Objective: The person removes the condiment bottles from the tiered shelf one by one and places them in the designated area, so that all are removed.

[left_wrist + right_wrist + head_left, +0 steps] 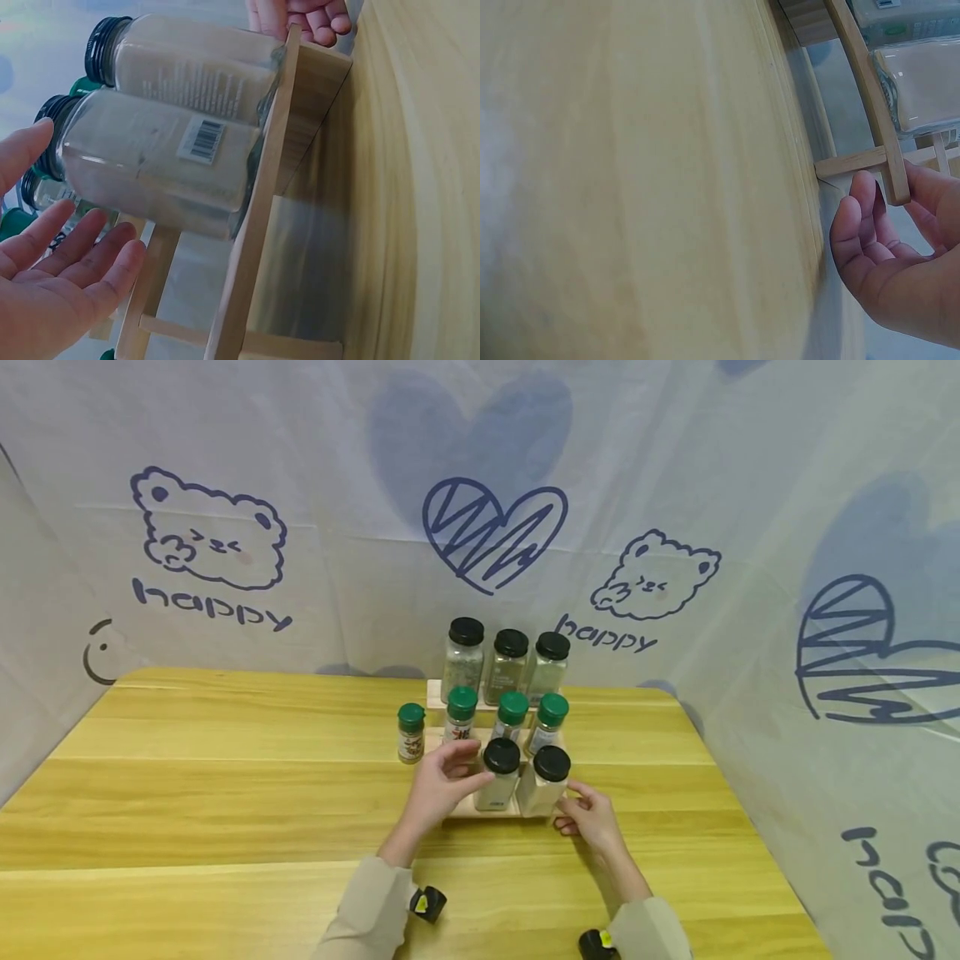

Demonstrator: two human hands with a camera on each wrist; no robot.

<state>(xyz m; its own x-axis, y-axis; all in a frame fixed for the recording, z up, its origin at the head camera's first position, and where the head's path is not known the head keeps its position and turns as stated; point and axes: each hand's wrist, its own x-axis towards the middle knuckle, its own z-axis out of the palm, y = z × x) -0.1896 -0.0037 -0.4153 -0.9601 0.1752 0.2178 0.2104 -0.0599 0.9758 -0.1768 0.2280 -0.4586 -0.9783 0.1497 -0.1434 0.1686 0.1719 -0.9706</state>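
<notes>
A tiered wooden spice rack [461, 811] stands on the table with jars on its steps. On the lowest step are two square glass jars with black lids, a left jar [495, 792] and a right jar [542, 789], both with pale contents. Beside the left jar is my left hand [438, 785], its thumb near the lid and its fingers spread; in the left wrist view the fingers [105, 259] are apart from the glass. My right hand [592, 817] holds the right end of the rack's front rail [894, 176] between thumb and curled fingers.
Green-capped shakers [512, 708] line the middle step, and black-lidded jars [510, 670] the top one. A separate green-capped shaker [411, 735] stands on the wooden table [225, 793] left of the rack. Printed cloth [337, 460] hangs behind and at the sides.
</notes>
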